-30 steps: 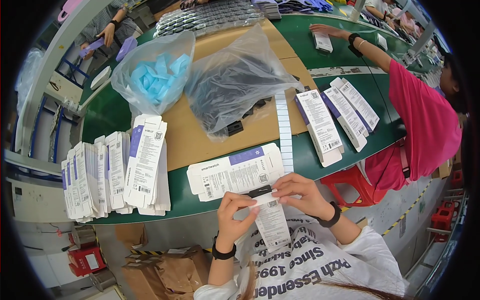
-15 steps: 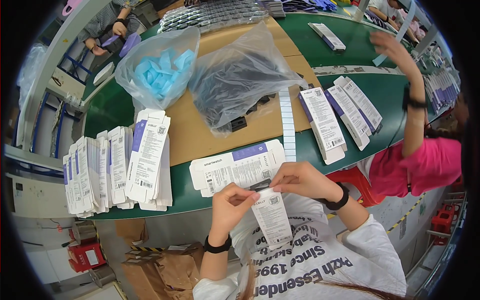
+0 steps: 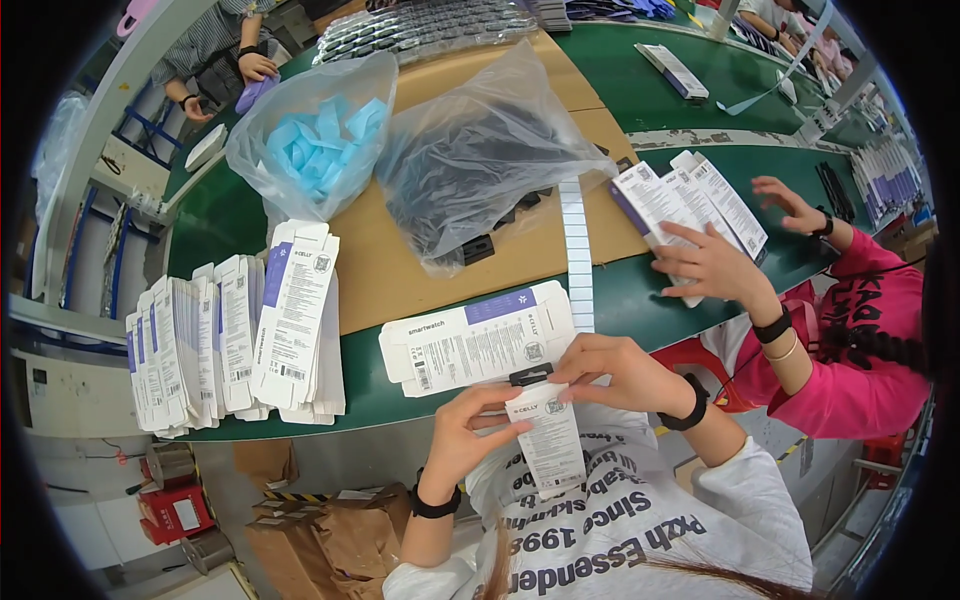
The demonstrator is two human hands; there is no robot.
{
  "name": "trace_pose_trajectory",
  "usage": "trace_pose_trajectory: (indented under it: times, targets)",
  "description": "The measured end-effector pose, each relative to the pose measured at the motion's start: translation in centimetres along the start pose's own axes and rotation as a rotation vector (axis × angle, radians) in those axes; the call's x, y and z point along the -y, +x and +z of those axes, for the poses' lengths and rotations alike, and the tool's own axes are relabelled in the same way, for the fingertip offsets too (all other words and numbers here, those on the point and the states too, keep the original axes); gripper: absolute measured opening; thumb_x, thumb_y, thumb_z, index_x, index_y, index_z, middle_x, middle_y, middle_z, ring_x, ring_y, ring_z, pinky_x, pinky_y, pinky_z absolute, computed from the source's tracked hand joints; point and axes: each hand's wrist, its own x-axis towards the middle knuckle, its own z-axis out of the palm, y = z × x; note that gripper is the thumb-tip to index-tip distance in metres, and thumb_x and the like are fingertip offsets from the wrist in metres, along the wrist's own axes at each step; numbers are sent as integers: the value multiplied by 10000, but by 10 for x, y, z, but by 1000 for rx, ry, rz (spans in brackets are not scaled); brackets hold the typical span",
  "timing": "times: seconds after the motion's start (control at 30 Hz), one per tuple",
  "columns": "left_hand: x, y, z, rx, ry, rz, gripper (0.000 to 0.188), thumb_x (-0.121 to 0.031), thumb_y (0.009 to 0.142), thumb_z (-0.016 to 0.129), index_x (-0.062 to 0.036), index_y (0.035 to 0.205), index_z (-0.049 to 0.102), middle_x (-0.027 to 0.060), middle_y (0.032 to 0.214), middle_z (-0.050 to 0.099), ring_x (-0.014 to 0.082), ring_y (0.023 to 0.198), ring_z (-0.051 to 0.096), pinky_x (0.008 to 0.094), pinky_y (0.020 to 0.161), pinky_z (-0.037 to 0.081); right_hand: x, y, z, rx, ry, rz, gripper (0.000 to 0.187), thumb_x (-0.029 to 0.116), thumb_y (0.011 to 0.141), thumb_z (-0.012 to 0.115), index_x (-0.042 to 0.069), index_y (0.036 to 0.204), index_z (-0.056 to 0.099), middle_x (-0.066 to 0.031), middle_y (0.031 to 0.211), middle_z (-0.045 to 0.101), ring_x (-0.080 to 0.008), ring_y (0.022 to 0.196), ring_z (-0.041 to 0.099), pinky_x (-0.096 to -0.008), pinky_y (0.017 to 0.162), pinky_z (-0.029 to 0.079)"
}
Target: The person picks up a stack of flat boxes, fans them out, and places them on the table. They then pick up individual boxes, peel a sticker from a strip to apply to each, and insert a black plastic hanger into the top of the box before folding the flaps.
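Between my hands, in front of my shirt, a narrow white carton [image 3: 548, 450] hangs upright with small print on its face. A black hang tab [image 3: 531, 374] sticks out of its top end. My left hand [image 3: 472, 428] pinches the carton's upper left edge with thumb and fingers. On the other upper corner, my right hand [image 3: 612, 375] grips beside the black tab. Just beyond them a flattened white and purple carton [image 3: 478, 338] lies on the green table.
Flat cartons [image 3: 290, 325] stand stacked at the left. Beyond are a bag of light blue strips [image 3: 325, 150] and a bag of black parts [image 3: 480, 150] on cardboard [image 3: 365, 300]. At the right, a co-worker's hand [image 3: 705, 262] rests on filled cartons [image 3: 725, 205].
My fingers have shifted at the carton's top, and the black tab now stands clearer above it. The co-worker's raised arm has come down, and a hand now touches the cartons at right.
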Motion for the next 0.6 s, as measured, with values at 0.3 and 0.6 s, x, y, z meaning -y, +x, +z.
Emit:
trace_pose_trajectory:
  times: [0.3, 0.6]
  targets:
    - [12, -1, -3, 70, 71, 51, 433, 87, 747, 772, 17, 1157, 652, 160, 1164, 641, 235, 1034, 660, 352, 871, 603, 1, -6, -4, 61, -43, 31, 257, 20, 763, 793, 23, 1014, 737, -80, 1014, 638, -195, 955, 672, -283, 823, 589]
    - [8, -1, 10, 147, 117, 57, 388, -83, 819, 762, -72, 1194, 660, 82, 1109, 688, 172, 962, 667, 277, 766, 556, 0, -9, 16, -127, 292, 168, 224, -1, 748, 801, -4, 958, 725, -98, 978, 687, -185, 921, 686, -283, 801, 593]
